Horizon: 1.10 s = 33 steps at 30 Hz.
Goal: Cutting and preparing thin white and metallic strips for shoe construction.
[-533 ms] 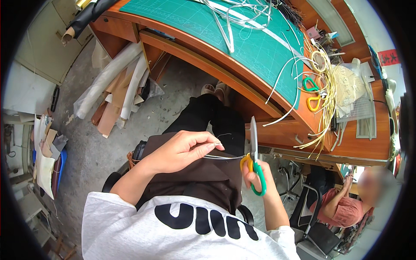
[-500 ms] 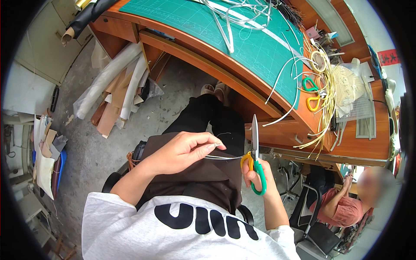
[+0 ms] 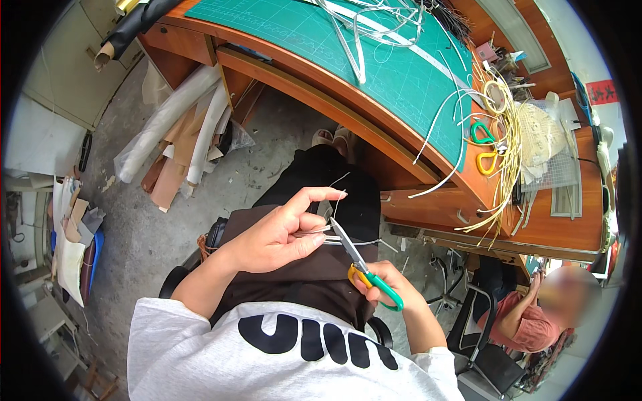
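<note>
Over my lap, my left hand (image 3: 274, 234) pinches several thin pale cords (image 3: 364, 242) between thumb and curled fingers, with its index finger stretched out. A fine thread or cord end hangs near that fingertip. My right hand (image 3: 389, 279) grips scissors (image 3: 352, 252) with one yellow and one green handle. The blades point up and left, their tips beside the cords close to my left fingers. At this size I cannot tell whether the blades touch a cord. A brown apron (image 3: 287, 274) lies beneath both hands.
Ahead stands a wooden desk (image 3: 321, 97) with a green cutting mat (image 3: 281, 30) carrying white strips. Yellow cords (image 3: 511, 154) and second scissors (image 3: 485, 160) lie at its right. Rolls of material (image 3: 170, 123) lean at left. A person (image 3: 525, 317) sits at right.
The scissors have swung left and down from upright, their tips now at the cords by my left hand. My left index finger has lifted away from the thumb.
</note>
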Each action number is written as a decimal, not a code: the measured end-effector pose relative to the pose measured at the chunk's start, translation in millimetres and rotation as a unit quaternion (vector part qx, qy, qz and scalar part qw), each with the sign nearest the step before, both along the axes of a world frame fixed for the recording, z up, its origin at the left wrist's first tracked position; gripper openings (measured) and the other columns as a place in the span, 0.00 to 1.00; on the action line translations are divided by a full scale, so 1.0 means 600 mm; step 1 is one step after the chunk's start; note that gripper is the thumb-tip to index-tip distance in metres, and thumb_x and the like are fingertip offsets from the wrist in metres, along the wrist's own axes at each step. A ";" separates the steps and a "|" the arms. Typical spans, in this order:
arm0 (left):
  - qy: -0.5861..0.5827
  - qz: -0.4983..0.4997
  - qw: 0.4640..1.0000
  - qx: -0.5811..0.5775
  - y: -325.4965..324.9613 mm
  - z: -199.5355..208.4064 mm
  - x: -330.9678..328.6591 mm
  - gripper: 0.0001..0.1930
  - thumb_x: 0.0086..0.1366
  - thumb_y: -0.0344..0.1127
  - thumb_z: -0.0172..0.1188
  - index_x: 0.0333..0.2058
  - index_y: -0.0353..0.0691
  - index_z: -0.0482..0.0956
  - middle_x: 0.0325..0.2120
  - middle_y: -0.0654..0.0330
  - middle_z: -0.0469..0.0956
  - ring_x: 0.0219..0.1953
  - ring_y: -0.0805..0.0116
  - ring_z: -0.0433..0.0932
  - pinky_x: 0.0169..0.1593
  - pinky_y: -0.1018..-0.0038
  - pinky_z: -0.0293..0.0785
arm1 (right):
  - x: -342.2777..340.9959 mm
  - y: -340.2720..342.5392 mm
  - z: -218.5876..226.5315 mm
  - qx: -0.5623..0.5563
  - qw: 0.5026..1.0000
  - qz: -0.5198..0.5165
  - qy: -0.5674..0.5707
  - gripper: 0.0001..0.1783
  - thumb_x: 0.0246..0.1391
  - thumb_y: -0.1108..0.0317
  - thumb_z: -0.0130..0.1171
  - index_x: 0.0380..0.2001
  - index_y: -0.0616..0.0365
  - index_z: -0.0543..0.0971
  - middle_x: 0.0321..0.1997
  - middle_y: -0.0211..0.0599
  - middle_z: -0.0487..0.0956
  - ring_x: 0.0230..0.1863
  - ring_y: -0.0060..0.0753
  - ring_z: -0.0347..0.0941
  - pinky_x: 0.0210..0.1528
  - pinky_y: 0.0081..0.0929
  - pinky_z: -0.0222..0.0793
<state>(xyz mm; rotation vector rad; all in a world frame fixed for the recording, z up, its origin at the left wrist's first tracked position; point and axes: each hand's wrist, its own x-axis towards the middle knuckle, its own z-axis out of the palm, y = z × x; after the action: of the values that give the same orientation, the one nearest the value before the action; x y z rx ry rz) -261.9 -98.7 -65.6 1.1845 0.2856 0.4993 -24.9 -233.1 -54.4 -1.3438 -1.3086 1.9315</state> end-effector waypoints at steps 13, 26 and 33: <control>0.051 0.026 0.998 0.033 -0.009 -0.003 0.029 0.28 0.62 0.25 0.48 0.60 0.38 0.49 0.17 0.67 0.62 0.19 0.79 0.61 0.26 0.81 0.60 | 0.003 0.001 -0.016 0.129 0.976 -0.174 -0.038 0.26 0.47 0.47 0.64 0.31 0.59 0.69 0.21 0.25 0.66 0.22 0.18 0.63 0.25 0.18 0.59; 0.038 0.038 0.997 -0.047 -0.042 -0.037 0.068 0.15 0.67 0.29 0.47 0.50 0.34 0.71 0.16 0.73 0.61 0.19 0.85 0.58 0.23 0.84 0.55 | 0.038 0.109 0.095 0.293 0.863 -0.409 -0.040 0.08 0.53 0.72 0.54 0.30 0.56 0.65 0.17 0.26 0.67 0.12 0.17 0.62 0.13 0.16 0.58; 0.028 0.115 0.984 -0.131 0.002 -0.036 0.037 0.12 0.67 0.34 0.49 0.41 0.32 0.76 0.15 0.74 0.60 0.19 0.86 0.55 0.23 0.86 0.50 | 0.262 0.290 0.235 0.432 0.777 -0.444 -0.112 0.08 0.50 0.71 0.54 0.31 0.61 0.68 0.15 0.28 0.64 0.14 0.20 0.60 0.19 0.21 0.59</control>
<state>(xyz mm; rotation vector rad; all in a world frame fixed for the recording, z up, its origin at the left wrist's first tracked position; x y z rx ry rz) -239.7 -97.5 -87.4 0.9134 0.5241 0.6094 132.0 -59.2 86.7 -1.3019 -1.0914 0.4227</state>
